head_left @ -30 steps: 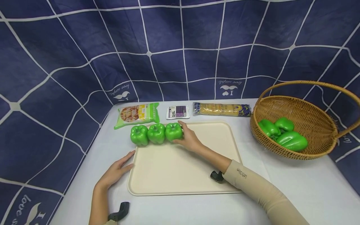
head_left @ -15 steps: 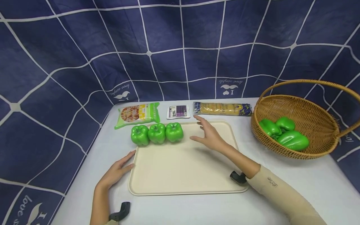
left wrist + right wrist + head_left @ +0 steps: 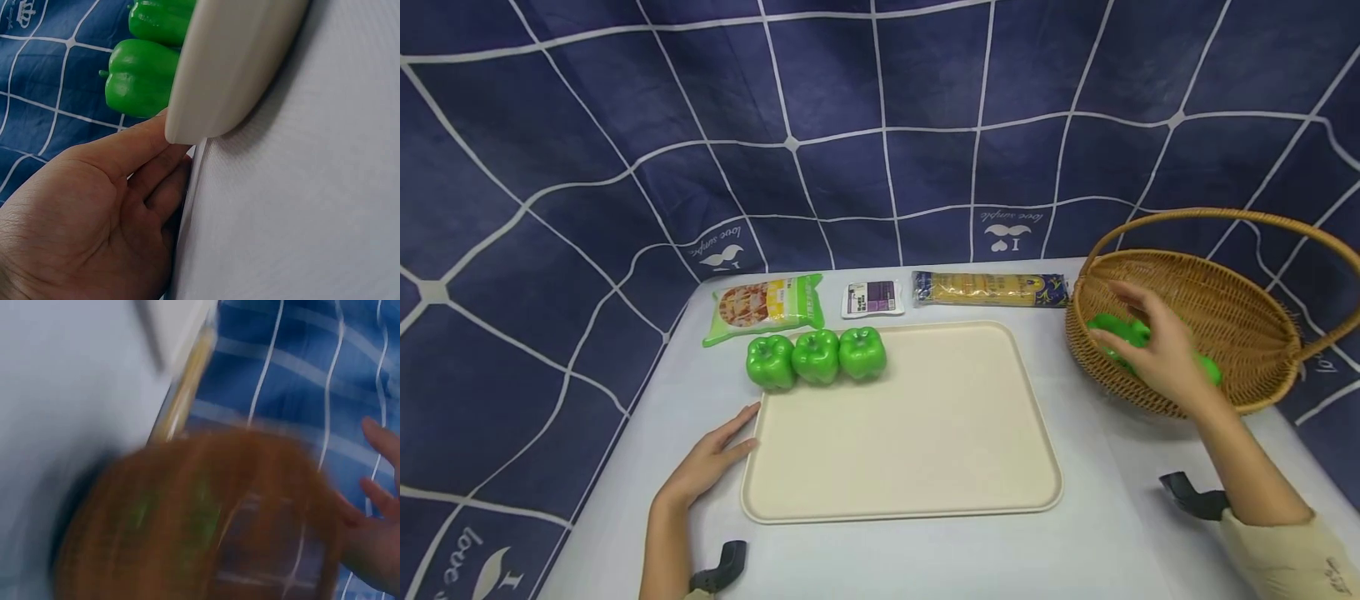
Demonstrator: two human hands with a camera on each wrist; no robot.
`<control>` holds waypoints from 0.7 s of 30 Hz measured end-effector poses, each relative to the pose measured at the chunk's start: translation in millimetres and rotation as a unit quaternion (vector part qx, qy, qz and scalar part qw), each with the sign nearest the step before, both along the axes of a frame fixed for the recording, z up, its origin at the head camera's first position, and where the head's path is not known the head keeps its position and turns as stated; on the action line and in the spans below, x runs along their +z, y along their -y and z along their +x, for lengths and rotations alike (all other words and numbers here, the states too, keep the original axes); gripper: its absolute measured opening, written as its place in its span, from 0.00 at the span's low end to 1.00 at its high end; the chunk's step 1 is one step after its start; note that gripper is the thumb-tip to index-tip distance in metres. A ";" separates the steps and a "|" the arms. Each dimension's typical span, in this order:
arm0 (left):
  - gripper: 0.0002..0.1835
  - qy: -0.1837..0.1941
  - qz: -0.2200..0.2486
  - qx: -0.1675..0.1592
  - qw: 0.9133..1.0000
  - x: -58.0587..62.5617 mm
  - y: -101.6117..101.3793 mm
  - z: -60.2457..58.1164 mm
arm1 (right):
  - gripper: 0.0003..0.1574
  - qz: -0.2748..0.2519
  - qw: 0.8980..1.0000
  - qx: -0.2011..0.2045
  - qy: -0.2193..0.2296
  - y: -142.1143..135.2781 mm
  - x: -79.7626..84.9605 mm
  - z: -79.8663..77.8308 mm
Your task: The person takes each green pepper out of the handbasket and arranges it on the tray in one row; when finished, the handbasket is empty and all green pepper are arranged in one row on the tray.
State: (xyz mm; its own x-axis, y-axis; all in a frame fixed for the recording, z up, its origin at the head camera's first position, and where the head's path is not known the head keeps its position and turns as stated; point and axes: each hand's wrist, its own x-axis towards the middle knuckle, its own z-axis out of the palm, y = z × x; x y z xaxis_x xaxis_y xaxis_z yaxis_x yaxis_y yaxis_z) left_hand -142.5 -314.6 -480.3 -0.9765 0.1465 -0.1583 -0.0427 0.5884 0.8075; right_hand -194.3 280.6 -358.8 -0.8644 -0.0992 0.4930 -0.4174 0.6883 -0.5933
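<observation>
Three green bell peppers stand in a row along the tray's back left: a left pepper [image 3: 771, 362], a middle pepper [image 3: 816, 357] and a right pepper [image 3: 862, 352]. My left hand [image 3: 703, 462] rests at the left edge of the cream tray [image 3: 910, 442], its fingers touching the rim, as the left wrist view also shows. Over the front of the wicker basket [image 3: 1247, 333] is my right hand [image 3: 1165, 354], thumb and fingers spread with nothing between them. Green peppers [image 3: 1112, 325] lie in the basket, partly hidden by that hand. The right wrist view is blurred.
Behind the tray lie a green food packet [image 3: 763, 307], a small white and purple pack [image 3: 872, 298] and a long pasta packet [image 3: 991, 289]. The basket's tall handle [image 3: 1225, 215] arches over it. A blue checked cloth [image 3: 880, 125] hangs behind the table.
My right hand has let go of the right pepper in the row and moved right, from the tray to over the basket. The left hand has stayed at the tray's edge.
</observation>
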 end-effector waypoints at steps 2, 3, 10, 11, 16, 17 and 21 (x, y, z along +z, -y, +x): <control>0.33 0.000 0.004 0.000 1.000 -0.4 0.1 -0.1 | 0.43 0.016 1.000 -0.017 0.021 -25.5 -0.1 4.2; 0.33 -0.001 0.004 -0.001 1.000 -0.7 0.3 -0.3 | 0.43 0.024 0.999 -0.022 0.032 -38.1 -1.3 5.5; 0.33 -0.005 0.008 -0.004 1.000 -1.4 0.8 -1.3 | 0.41 0.033 0.994 0.007 0.106 -110.0 -13.6 1.5; 0.33 -0.005 0.008 -0.004 1.000 -1.5 0.9 -1.3 | 0.40 0.040 0.992 0.012 0.120 -116.7 -14.8 0.2; 0.33 0.000 0.013 -0.002 1.000 -1.2 0.9 -0.7 | 0.39 0.080 0.978 0.048 0.189 -137.7 -16.0 -5.2; 0.33 0.001 0.014 -0.002 1.000 -0.9 0.9 -0.5 | 0.39 0.086 0.974 0.057 0.199 -140.7 -15.7 -6.4; 0.33 0.001 0.017 -0.004 1.000 0.3 0.5 -0.3 | 0.38 0.115 0.960 0.098 0.237 -149.4 -14.1 -11.4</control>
State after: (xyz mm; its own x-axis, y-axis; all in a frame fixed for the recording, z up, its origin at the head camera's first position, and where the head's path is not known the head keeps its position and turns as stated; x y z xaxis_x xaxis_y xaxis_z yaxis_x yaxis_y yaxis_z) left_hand -142.8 -315.0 -480.0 -0.9751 0.1590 -0.1547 -0.0397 0.5610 0.8269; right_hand -205.7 430.0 -372.9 -0.9401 -0.3409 -0.0062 -0.2718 0.7603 -0.5900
